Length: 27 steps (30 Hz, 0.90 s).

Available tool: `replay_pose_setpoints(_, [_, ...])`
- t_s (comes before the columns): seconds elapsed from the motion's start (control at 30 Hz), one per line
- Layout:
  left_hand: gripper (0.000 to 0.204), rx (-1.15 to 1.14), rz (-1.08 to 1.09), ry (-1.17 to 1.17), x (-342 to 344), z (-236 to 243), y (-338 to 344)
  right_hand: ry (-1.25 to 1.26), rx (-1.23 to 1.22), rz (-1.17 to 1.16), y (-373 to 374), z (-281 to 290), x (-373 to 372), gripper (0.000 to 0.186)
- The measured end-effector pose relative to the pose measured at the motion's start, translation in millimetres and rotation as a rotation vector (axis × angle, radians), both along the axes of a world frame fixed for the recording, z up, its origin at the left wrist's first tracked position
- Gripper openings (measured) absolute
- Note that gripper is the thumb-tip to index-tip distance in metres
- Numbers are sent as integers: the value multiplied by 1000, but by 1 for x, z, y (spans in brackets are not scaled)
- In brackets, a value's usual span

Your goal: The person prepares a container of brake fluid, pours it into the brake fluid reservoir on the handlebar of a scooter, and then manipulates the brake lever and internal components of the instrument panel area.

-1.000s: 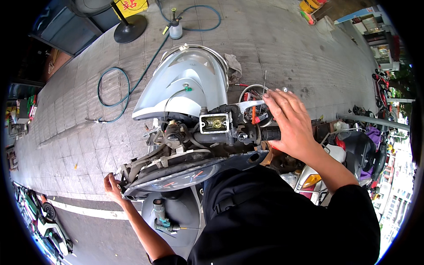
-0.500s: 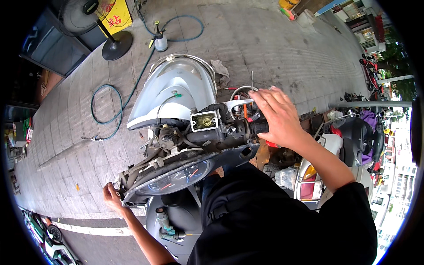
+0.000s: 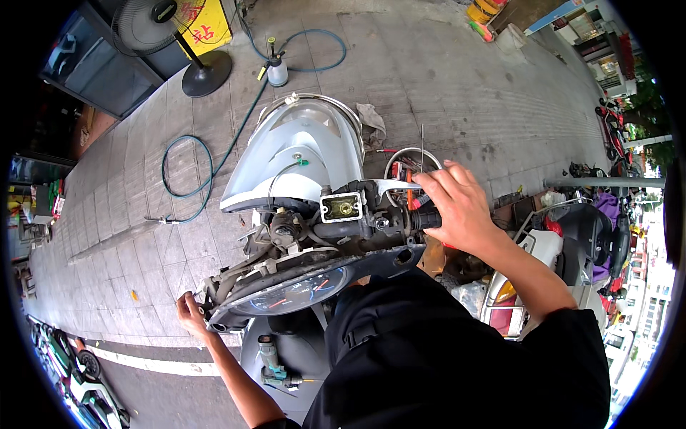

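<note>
The brake lever [image 3: 391, 184] has come nearer to the handlebar [image 3: 339, 231], gripped by the right hand [image 3: 459, 207]; for the left hand [image 3: 191, 315], its grip I cannot tell.

Well ahead of the left hand [image 3: 191, 314], a black pedestal fan [image 3: 206, 75] stands before a yellow sign [image 3: 209, 30]; nearer that hand, a blue-green hose [image 3: 233, 146] lies looped on the pavement [image 3: 471, 100]. A spray bottle [image 3: 277, 74] stands far ahead and left of the right hand [image 3: 459, 209]; rightward, a white scooter [image 3: 534, 247] is parked.
</note>
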<state>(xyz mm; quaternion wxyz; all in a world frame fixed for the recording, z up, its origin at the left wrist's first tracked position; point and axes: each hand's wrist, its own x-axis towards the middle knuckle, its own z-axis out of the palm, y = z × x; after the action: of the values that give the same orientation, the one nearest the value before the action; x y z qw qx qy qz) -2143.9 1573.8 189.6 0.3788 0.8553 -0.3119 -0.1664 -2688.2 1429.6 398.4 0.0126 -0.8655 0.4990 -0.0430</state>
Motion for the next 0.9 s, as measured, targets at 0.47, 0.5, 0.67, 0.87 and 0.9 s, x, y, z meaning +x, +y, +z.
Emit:
replay_pose_setpoints(0.47, [40,52,14,15,7,-6,7,17,126,-32,4,7,1,93])
replay_pose_setpoints(0.5, [40,55,17,7,6,-5,6,3,63,-21,1,9,4,98])
replay_pose_setpoints(0.67, [39,65,35,0,4,-3,5,-1,118,-44,0,9,5,109])
replay_pose_setpoints(0.87, [40,35,15,-18,8,-7,8,24,132,-52,-1,9,5,111])
replay_pose_setpoints(0.9, [40,38,14,-19,8,-8,8,27,122,-52,0,10,5,111])
